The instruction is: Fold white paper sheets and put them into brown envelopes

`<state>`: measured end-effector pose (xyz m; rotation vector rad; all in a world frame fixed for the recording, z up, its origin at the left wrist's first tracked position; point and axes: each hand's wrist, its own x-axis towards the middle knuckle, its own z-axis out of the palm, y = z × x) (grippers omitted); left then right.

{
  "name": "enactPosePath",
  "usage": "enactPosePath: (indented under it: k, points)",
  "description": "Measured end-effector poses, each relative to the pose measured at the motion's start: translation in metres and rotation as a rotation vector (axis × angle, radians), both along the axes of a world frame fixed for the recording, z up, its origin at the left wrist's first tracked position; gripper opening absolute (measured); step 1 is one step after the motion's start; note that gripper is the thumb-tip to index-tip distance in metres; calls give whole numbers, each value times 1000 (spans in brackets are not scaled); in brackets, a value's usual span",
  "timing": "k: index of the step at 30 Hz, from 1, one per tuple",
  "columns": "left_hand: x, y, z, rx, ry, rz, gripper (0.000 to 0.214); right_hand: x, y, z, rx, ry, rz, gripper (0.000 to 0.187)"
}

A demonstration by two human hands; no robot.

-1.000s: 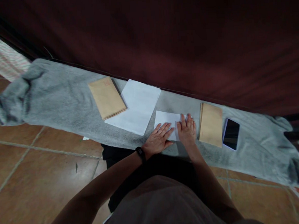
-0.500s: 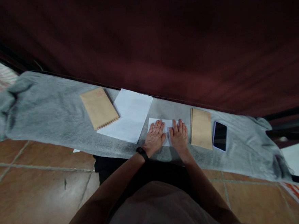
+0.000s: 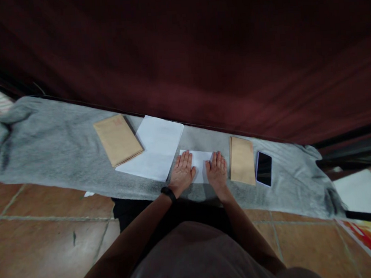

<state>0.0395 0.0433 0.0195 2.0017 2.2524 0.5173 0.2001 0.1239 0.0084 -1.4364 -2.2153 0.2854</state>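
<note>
A small white sheet of paper (image 3: 200,165), which looks folded, lies on the grey cloth in front of me. My left hand (image 3: 182,172) rests flat on its left end, fingers stretched out, with a black band on the wrist. On the right end lies my right hand (image 3: 217,171), also flat with the fingers extended. Left of my hands are larger white sheets (image 3: 157,143), partly covered by a stack of brown envelopes (image 3: 118,138). To the right of my right hand is another stack of brown envelopes (image 3: 242,160).
A phone (image 3: 264,169) with a pale purple edge lies right of the envelopes. Grey cloth (image 3: 58,139) covers the narrow surface. A dark red curtain (image 3: 180,63) hangs along its back edge. Tiled floor (image 3: 46,233) shows below, and a white sheet (image 3: 363,192) sits at far right.
My hands have moved apart on the small paper, toward its left and right ends, baring more of its middle. The whole view has shifted slightly.
</note>
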Motion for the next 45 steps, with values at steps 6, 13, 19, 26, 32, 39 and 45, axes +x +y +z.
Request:
enactPosePath:
  k: [6, 13, 19, 26, 32, 39, 45]
  points:
    - [3, 3, 6, -19, 54, -53, 60, 1, -15, 7, -25, -98, 194, 55]
    - [0, -1, 6, -24, 62, -197, 54, 6, -29, 7, -26, -164, 285, 51]
    - [-12, -18, 5, -7, 69, -394, 52, 16, -28, 1, 75, -245, 247, 52]
    - [-23, -33, 13, -22, 37, -535, 56, 33, -25, -7, 163, -281, 239, 55]
    - [-29, -42, 13, -54, -2, -595, 53, 45, -27, -8, 191, -232, 226, 59]
    - [-30, -44, 15, -47, -42, -611, 56, 43, -60, 3, 134, -283, 471, 54]
    - [-29, -47, 22, -58, -19, -583, 59, 56, -65, 3, 118, -314, 456, 56]
